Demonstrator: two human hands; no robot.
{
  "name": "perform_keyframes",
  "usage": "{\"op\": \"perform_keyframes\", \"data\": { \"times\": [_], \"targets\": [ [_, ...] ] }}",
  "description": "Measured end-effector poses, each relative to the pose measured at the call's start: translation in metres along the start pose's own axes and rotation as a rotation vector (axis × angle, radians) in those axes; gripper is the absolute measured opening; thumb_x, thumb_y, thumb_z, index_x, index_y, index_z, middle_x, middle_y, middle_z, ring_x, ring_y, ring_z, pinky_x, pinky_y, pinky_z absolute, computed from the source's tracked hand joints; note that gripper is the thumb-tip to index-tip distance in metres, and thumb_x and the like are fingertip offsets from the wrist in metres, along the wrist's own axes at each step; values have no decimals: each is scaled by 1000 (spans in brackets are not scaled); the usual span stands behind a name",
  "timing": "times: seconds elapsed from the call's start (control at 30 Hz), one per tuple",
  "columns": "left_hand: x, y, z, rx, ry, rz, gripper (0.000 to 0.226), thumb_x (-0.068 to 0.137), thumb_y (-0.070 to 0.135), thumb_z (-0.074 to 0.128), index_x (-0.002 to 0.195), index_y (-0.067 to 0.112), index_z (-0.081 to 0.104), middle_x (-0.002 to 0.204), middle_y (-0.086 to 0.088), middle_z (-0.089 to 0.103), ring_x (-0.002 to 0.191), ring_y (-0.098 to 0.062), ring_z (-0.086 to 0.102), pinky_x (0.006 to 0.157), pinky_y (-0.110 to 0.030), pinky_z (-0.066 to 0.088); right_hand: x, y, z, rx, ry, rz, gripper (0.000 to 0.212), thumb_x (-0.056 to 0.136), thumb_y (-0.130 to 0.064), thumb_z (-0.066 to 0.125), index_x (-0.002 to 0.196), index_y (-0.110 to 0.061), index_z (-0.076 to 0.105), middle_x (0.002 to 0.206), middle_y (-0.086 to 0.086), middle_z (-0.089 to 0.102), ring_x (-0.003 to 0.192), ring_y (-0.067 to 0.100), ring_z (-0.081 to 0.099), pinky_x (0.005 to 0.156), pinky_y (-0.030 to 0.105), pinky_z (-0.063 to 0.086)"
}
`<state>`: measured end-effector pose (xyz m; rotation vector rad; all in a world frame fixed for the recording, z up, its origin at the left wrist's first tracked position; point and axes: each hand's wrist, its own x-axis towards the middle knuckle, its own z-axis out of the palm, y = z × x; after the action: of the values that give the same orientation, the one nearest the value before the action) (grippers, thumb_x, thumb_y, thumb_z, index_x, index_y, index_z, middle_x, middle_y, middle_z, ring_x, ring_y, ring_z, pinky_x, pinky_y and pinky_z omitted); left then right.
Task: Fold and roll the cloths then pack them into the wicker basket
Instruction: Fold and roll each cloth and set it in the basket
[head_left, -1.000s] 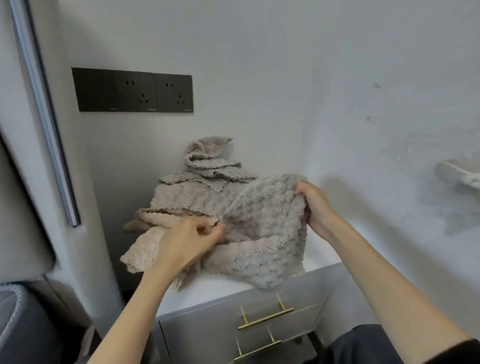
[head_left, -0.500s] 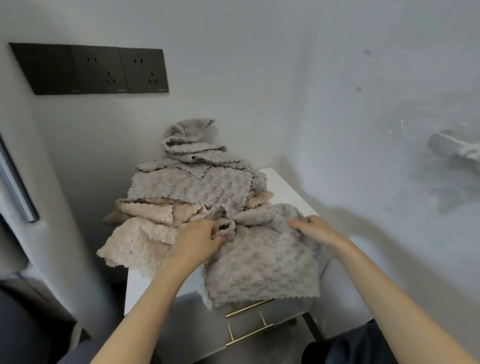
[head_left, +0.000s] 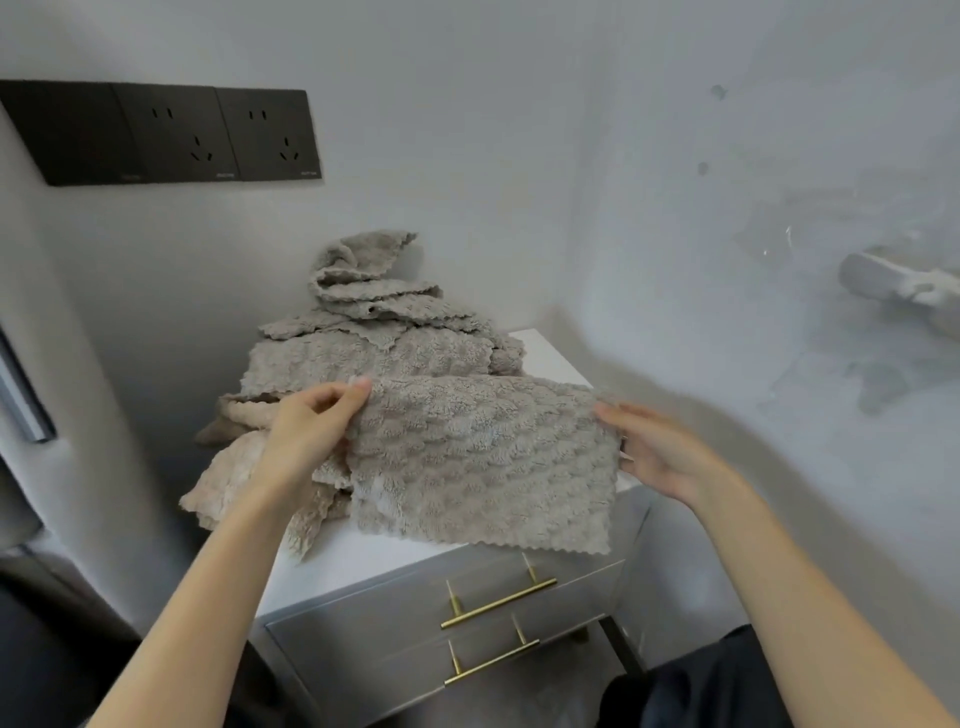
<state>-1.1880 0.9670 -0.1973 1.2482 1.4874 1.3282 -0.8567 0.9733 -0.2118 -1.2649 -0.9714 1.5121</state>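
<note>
A grey-beige fluffy cloth is stretched flat between my hands above the front of a white nightstand top. My left hand pinches its upper left corner between thumb and fingers. My right hand holds the right edge, with fingers partly behind the fabric. The cloth's lower edge hangs over the nightstand's front. Behind it a heap of similar grey and beige cloths is piled on the nightstand against the wall. No wicker basket is in view.
The nightstand has two grey drawers with brass bar handles. A black socket panel is on the wall at upper left. A white fixture juts from the right wall. Dark furniture lies at lower left.
The cloth was bunched on the nightstand half a second ago; now both hands have lifted it and pulled it out flat, left hand shifted to the top corner, right hand to the right edge.
</note>
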Motion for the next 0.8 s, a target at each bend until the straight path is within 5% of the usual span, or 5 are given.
{"op": "perform_keyframes", "data": {
  "times": [0.1, 0.2, 0.37, 0.53, 0.8],
  "targets": [
    [-1, -4, -3, -36, 30, -27, 26, 84, 42, 67, 73, 19, 70, 51, 10, 52, 58, -14, 45, 60, -28, 38, -1, 5, 4, -81, 40, -57, 57, 79, 12, 65, 126, -9, 42, 98, 14, 68, 88, 19, 65, 73, 27, 49],
    [1, -4, -5, 15, 79, 12, 27, 84, 43, 68, 74, 18, 71, 51, 7, 56, 56, -14, 47, 59, -30, 40, -2, 8, 2, -267, 186, -230, 59, 82, 6, 67, 129, -9, 36, 88, 11, 71, 79, 16, 66, 72, 23, 51],
    [1, 0, -12, 85, 47, 120, 32, 75, 47, 70, 81, 16, 69, 74, -4, 68, 68, -17, 61, 66, -28, 49, -1, 0, -3, -263, 96, -342, 38, 85, 0, 67, 115, -23, 63, 98, 19, 70, 97, 20, 67, 90, 32, 53],
    [2, 0, -17, 183, -49, 198, 17, 78, 25, 75, 86, 10, 70, 124, 10, 57, 107, -6, 58, 89, -28, 49, 0, 1, -6, -344, 151, -398, 26, 82, -10, 73, 107, -14, 71, 96, 4, 74, 88, 9, 70, 77, 16, 55],
    [-8, 13, -11, -218, -8, 344, 16, 77, 34, 70, 80, 21, 60, 65, 9, 67, 52, -4, 57, 47, -13, 46, -8, -17, -2, -341, 312, -635, 6, 90, -21, 63, 96, -19, 65, 101, -12, 62, 77, -17, 58, 65, 1, 42]
  ]
}}
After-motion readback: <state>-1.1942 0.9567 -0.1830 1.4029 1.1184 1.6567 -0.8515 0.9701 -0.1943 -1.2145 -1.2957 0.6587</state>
